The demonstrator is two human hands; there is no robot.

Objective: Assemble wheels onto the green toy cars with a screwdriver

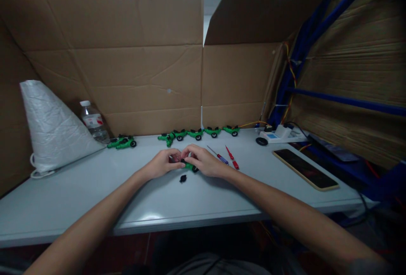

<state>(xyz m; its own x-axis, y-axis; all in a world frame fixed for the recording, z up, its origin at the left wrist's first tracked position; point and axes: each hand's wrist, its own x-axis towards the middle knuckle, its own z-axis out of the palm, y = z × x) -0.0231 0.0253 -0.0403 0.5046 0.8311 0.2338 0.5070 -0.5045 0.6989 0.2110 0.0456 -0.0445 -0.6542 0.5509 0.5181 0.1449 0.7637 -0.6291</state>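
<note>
Both my hands meet over the middle of the white table around a small green toy vehicle (189,166) with black wheels. My left hand (162,163) pinches its left end, the thumb along the near side. My right hand (203,160) closes on it from above and the right, and its fingers hide much of the toy. Just in front, a small black part (183,178) lies loose on the table. To the right of my right hand rest a blue-handled screwdriver (222,158) and a red screwdriver (233,159).
Several similar green toys (194,134) line the back edge, with more toys (122,142) at back left. A water bottle (95,125) and a silvery bag (53,131) stand left. A phone (304,168) and a power strip (281,134) lie right. Cardboard walls (136,76) enclose the table.
</note>
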